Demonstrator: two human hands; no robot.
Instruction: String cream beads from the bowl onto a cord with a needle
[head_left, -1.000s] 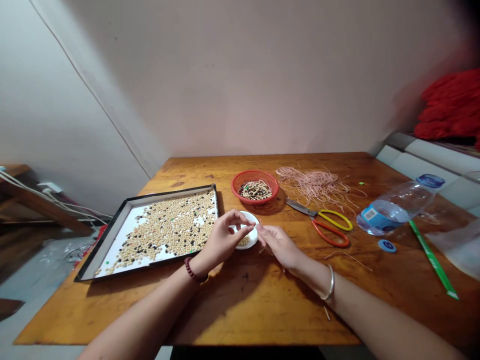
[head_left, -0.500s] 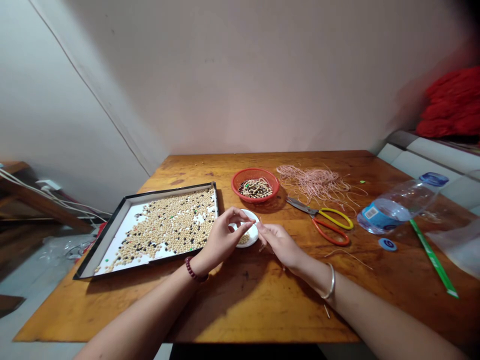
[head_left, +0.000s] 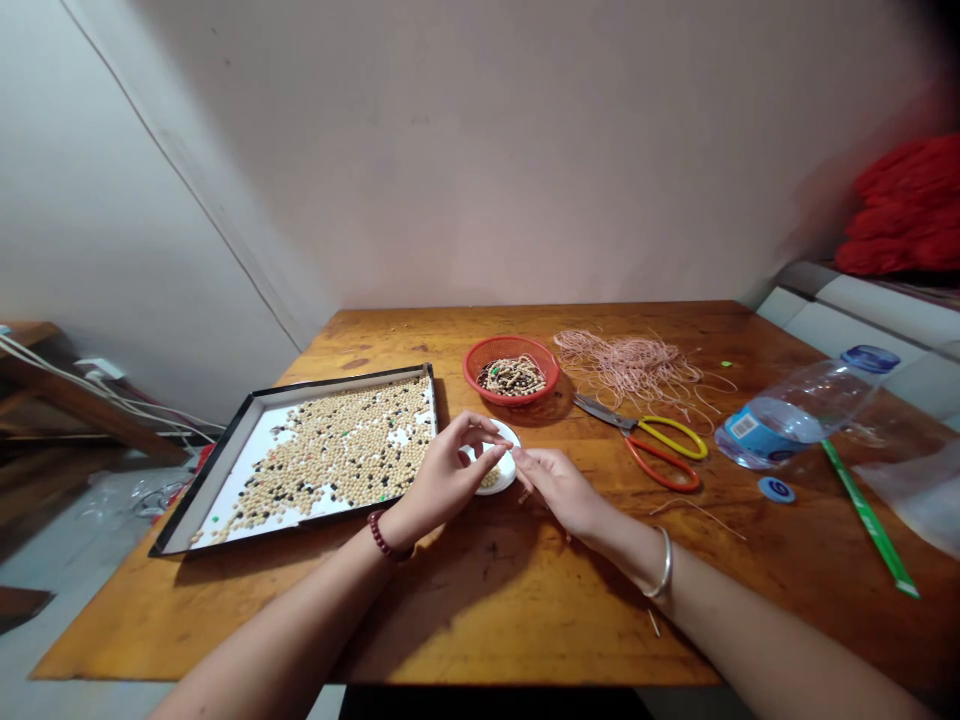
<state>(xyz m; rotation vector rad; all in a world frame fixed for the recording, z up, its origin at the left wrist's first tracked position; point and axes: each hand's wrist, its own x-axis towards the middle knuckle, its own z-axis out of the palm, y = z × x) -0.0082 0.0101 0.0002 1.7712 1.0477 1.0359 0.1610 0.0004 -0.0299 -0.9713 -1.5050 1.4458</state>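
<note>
Above a small white dish [head_left: 507, 478] my left hand [head_left: 457, 458] pinches thumb and forefinger together. Whatever lies between those fingertips is too small to make out. My right hand [head_left: 559, 487], its fingers closed too, meets the left fingertips and holds a thin pinkish cord, partly hidden beneath the palm. Beige beads [head_left: 491, 478] lie in the dish, which the left hand partly covers. To the left is a shallow black-edged tray [head_left: 259, 410] of beige and black beads [head_left: 352, 435] with a few green ones.
Behind the hands stands a red basket [head_left: 480, 385] of strung beads. Pink cord [head_left: 630, 362] lies tangled beside it. On the right are scissors [head_left: 637, 432], a tilted plastic bottle [head_left: 787, 420], a blue cap [head_left: 776, 489] and a green strip [head_left: 870, 525].
Both hands stay almost in place above the dish, fingertips together. The fingers have shifted only slightly, and the view has moved a little.
</note>
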